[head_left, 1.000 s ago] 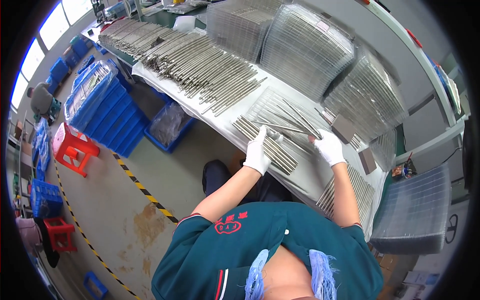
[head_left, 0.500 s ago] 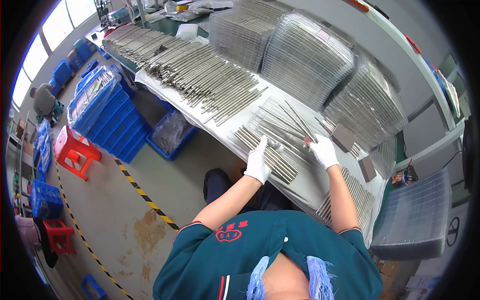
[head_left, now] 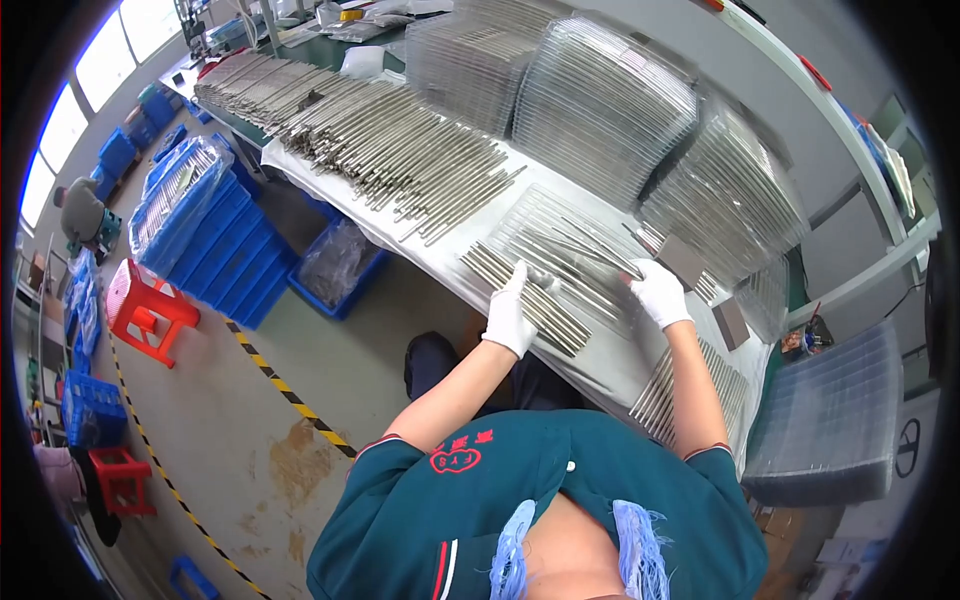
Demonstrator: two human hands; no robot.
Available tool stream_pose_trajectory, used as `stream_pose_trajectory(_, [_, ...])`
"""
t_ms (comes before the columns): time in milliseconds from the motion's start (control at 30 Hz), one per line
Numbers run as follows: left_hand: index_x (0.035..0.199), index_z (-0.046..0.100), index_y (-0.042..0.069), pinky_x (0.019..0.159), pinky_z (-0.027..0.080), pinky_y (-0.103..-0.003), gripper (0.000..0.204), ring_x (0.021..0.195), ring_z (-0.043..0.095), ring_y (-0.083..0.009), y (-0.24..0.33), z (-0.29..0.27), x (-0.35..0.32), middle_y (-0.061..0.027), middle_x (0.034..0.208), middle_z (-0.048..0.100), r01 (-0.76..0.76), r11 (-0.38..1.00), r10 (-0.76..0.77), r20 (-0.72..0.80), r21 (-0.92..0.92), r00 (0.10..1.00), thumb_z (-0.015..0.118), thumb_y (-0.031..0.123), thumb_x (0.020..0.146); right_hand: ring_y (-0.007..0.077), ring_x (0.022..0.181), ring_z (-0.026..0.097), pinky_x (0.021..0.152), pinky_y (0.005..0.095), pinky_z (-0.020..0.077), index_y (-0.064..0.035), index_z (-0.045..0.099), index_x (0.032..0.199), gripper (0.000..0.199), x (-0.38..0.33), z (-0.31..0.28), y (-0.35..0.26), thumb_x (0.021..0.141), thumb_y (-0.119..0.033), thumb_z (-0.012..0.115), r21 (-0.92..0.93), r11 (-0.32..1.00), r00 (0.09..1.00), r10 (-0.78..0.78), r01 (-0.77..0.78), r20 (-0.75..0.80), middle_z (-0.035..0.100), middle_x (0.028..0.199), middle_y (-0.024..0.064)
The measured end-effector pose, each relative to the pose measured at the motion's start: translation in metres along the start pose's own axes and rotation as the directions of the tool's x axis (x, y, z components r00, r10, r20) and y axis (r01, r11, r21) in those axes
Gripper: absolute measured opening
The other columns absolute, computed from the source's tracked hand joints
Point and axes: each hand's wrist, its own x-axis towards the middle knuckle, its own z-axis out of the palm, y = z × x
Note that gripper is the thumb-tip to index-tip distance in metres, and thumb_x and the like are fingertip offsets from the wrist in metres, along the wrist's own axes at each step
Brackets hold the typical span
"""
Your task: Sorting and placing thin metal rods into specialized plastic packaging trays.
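Observation:
My left hand (head_left: 510, 320), in a white glove, is closed around the near side of a row of shiny metal rods (head_left: 556, 322); its thumb lies across the top. To the right, my gloved right hand (head_left: 660, 295) pinches the near ends of a few thin metal rods (head_left: 588, 241). These slant over a clear plastic tray (head_left: 528, 203), where more rods lie loosely. Whether the pinched rods touch those below, I cannot tell. Another row of rods (head_left: 690, 395) lies on the white-covered table beside my right forearm.
A long spread of rods (head_left: 400, 150) covers the table's left part. Tall stacks of clear trays (head_left: 605, 105) line the back. Two grey-brown blocks (head_left: 680, 262) sit right of my right hand. Blue crates (head_left: 215, 240) and a red stool (head_left: 150, 312) stand on the floor at left.
My right hand has shifted slightly right and away from me. The rods in it lie flatter and closer together over the tray. My left hand stays on its row.

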Motion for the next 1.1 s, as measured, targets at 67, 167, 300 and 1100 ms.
stream_pose_trajectory(67, [0.077,0.051,0.004,0.075,0.052,-0.038,0.023,0.077,0.056,-0.0221,0.002,0.001,-0.001,-0.0095,0.078,0.052,0.005,1.000,-0.005,-0.011,0.005,1.000,0.053,0.023,0.090,0.0297,0.091,0.057,0.077,0.0365,0.0453,-0.0130,0.062,0.101,0.033,0.004,0.002,-0.001,0.081,-0.039,0.056,0.030,0.994,0.993,-0.100,0.102,-0.065,0.061,0.096,0.0115])
stream_pose_trajectory(167, [0.076,0.050,0.003,0.078,0.052,-0.041,0.024,0.079,0.055,-0.0225,0.002,0.000,0.001,-0.0097,0.078,0.051,0.019,1.000,-0.019,-0.027,-0.005,0.999,0.053,0.023,0.090,0.0292,0.092,0.058,0.078,0.0354,0.0455,-0.0098,0.062,0.103,0.041,0.018,0.002,-0.013,0.080,-0.043,0.057,0.026,0.999,0.999,-0.044,0.044,-0.007,0.061,0.098,0.0116])
stream_pose_trajectory(300, [0.076,0.051,0.004,0.079,0.052,-0.041,0.023,0.079,0.055,-0.0224,0.003,-0.003,0.002,-0.0098,0.078,0.052,0.027,1.000,-0.028,-0.037,-0.003,0.999,0.054,0.023,0.089,0.0288,0.091,0.057,0.078,0.0358,0.0455,-0.0122,0.063,0.103,0.038,0.036,0.008,-0.035,0.080,-0.041,0.057,-0.001,0.998,0.996,-0.063,0.063,0.060,0.061,0.098,0.0113])
stream_pose_trajectory(1100, [0.100,0.049,0.007,0.079,0.050,-0.041,0.020,0.090,0.057,-0.0259,0.001,0.000,0.006,-0.0083,0.092,0.051,0.000,0.993,0.003,0.031,-0.118,1.000,0.051,0.025,0.091,0.0356,0.083,0.057,0.074,0.0397,0.0437,-0.0015,0.057,0.093,0.054,-0.011,-0.004,-0.101,0.082,-0.054,0.048,0.182,0.968,0.821,-0.243,0.171,0.517,0.061,0.087,0.0190])
